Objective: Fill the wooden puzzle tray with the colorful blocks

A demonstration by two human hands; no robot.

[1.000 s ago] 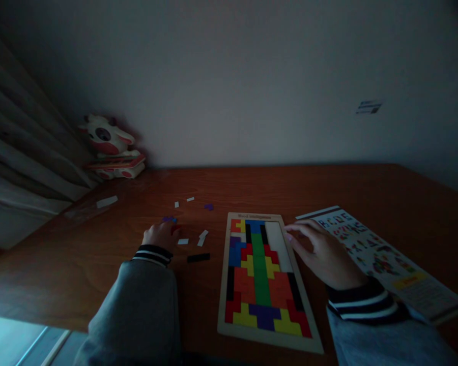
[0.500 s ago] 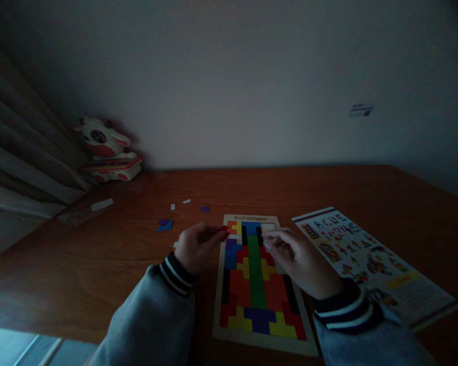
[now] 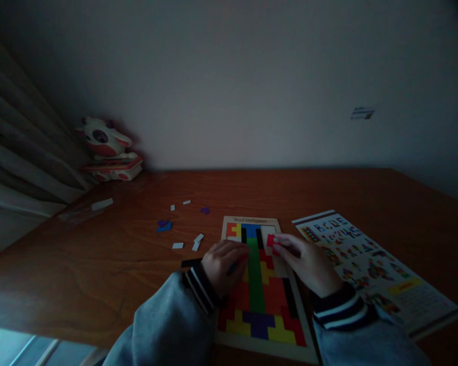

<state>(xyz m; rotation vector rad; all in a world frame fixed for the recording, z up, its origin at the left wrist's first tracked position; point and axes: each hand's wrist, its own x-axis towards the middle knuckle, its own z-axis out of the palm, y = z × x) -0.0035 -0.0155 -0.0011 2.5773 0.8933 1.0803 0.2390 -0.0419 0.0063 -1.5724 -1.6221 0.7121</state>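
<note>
A wooden puzzle board (image 3: 264,347) filled with many coloured block pieces lies in front of me, with a bare pale patch at its upper right. My right hand (image 3: 307,262) pinches a red puzzle piece (image 3: 270,240) above that patch. Over the board's left side is my left hand (image 3: 225,264), its fingers curled together and covering some of the pieces. Whether anything is in those fingers is hidden. A long green strip (image 3: 255,284) runs down the middle of the board, with a purple piece (image 3: 258,324) near its bottom.
Right of the board lies a printed pattern sheet (image 3: 366,254). Loose white pieces (image 3: 178,245), a blue piece (image 3: 165,227) and a purple piece (image 3: 205,210) are scattered to the left. A black piece (image 3: 190,263) lies by my left cuff. A cow toy (image 3: 109,147) stands at the back left.
The red piece has passed from my left hand to my right, which now holds it over the upper right. My left hand has moved right and nearer, over the board.
</note>
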